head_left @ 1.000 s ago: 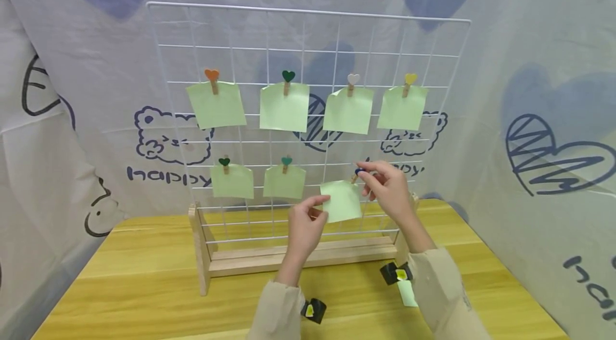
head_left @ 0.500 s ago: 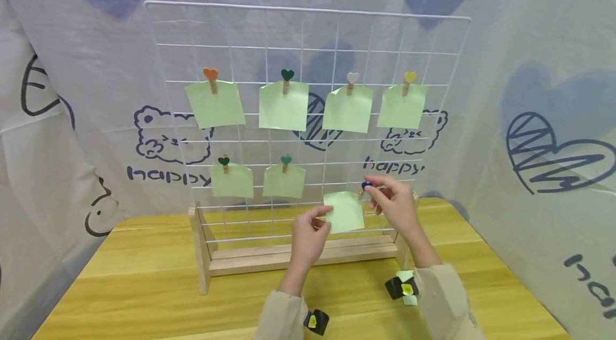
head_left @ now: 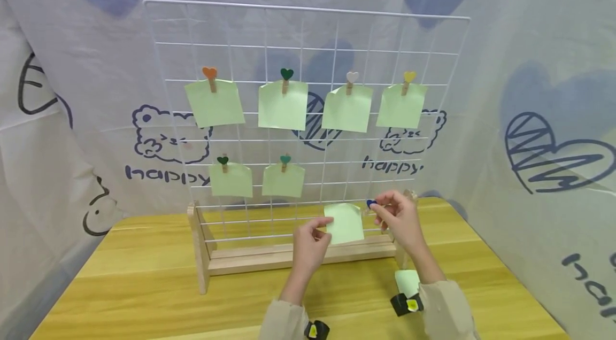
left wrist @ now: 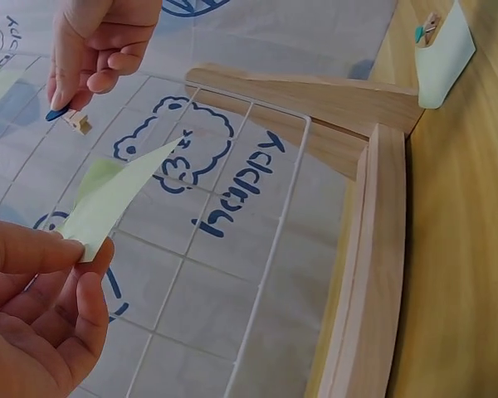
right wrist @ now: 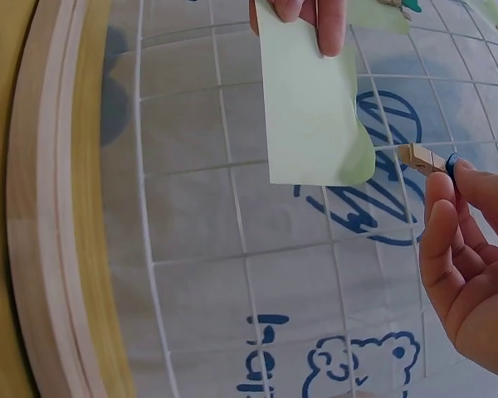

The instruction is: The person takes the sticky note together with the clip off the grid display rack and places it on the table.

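Note:
My left hand (head_left: 310, 246) pinches a pale green sticky note (head_left: 345, 224) by its left edge, in front of the lower grid. To its right, my right hand (head_left: 401, 222) pinches a small wooden clothespin (right wrist: 423, 159) with a dark blue heart on it. In both wrist views the clothespin is apart from the note, whose free top corner curls. Behind them stands a white wire grid (head_left: 308, 8) in a wooden base (head_left: 240, 264). Several green notes hang on it from heart clothespins, such as the note (head_left: 283, 106) under a dark green heart.
On the wooden table (head_left: 120, 276), near my right wrist, lies another green note (head_left: 407, 282); in the left wrist view a teal-topped clothespin (left wrist: 427, 31) is at it. A printed cloth (head_left: 544, 35) hangs behind the grid.
Both hands have moved down, the note and the blue-heart clothespin with them. The clothespin has come away from the note's corner to the right. The hanging notes have not moved.

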Action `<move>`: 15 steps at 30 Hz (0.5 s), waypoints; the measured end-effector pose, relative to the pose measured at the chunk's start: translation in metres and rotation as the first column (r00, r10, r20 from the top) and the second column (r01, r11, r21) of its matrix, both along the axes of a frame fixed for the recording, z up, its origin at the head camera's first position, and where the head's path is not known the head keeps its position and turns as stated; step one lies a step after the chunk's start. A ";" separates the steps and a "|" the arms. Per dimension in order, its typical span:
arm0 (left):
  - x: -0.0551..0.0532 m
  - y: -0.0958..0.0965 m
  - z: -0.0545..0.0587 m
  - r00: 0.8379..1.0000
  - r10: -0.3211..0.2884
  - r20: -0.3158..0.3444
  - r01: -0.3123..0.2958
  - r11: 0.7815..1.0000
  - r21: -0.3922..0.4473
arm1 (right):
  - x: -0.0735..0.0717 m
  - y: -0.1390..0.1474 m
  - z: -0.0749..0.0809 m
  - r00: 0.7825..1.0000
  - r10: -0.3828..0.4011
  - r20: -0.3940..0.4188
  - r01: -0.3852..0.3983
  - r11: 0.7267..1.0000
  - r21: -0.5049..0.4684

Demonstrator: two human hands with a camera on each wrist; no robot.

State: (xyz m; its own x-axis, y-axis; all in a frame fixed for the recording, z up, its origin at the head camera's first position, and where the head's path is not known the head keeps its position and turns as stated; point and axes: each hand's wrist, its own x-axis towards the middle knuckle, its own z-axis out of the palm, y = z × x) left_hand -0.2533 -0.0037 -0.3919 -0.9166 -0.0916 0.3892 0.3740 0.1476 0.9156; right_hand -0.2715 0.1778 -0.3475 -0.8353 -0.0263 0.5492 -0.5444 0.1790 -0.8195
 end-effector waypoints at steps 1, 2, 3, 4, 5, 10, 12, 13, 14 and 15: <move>0.000 0.001 -0.002 1.000 -0.003 0.003 0.003 1.000 0.001 | 0.001 0.001 -0.002 1.000 -0.002 0.007 0.002 1.000 0.000; 0.001 0.001 -0.003 1.000 -0.005 0.007 0.005 1.000 0.001 | 0.001 0.002 -0.004 1.000 -0.004 0.012 0.004 1.000 -0.003; 0.001 0.002 -0.005 1.000 -0.009 0.013 0.009 1.000 0.000 | 0.002 0.003 -0.006 1.000 -0.006 0.020 0.006 1.000 -0.004; 0.002 0.003 -0.006 1.000 -0.013 0.021 0.013 1.000 0.001 | 0.003 0.004 -0.009 1.000 -0.009 0.028 0.009 1.000 -0.006; 0.002 0.003 -0.007 1.000 -0.017 0.026 0.017 1.000 0.000 | 0.003 0.006 -0.011 0.999 -0.013 0.037 0.013 1.000 -0.005; 0.005 0.008 -0.015 0.999 -0.039 0.033 0.038 0.999 0.008 | 0.006 0.012 -0.022 0.997 -0.037 0.070 0.036 0.999 0.013; 0.007 0.011 -0.019 0.998 -0.047 0.034 0.047 0.999 0.004 | 0.007 0.016 -0.026 0.996 -0.044 0.075 0.043 0.999 0.020; 0.007 0.012 -0.021 0.998 -0.051 0.041 0.050 0.999 0.003 | 0.007 0.017 -0.029 0.996 -0.048 0.078 0.046 0.999 0.021; 0.008 0.014 -0.023 0.998 -0.053 0.044 0.054 0.999 -0.002 | 0.007 0.019 -0.031 0.996 -0.051 0.080 0.049 0.998 0.025; 0.010 0.015 -0.025 0.997 -0.057 0.045 0.057 0.998 -0.006 | 0.008 0.021 -0.034 0.995 -0.053 0.084 0.051 0.998 0.028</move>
State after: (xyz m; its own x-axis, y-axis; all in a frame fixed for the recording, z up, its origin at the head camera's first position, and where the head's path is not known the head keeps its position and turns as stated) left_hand -0.2437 0.0113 -0.4165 -0.9368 -0.0362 0.3481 0.3406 0.1337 0.9306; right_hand -0.2636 0.1984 -0.3811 -0.8794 0.0052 0.4760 -0.4626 0.2264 -0.8571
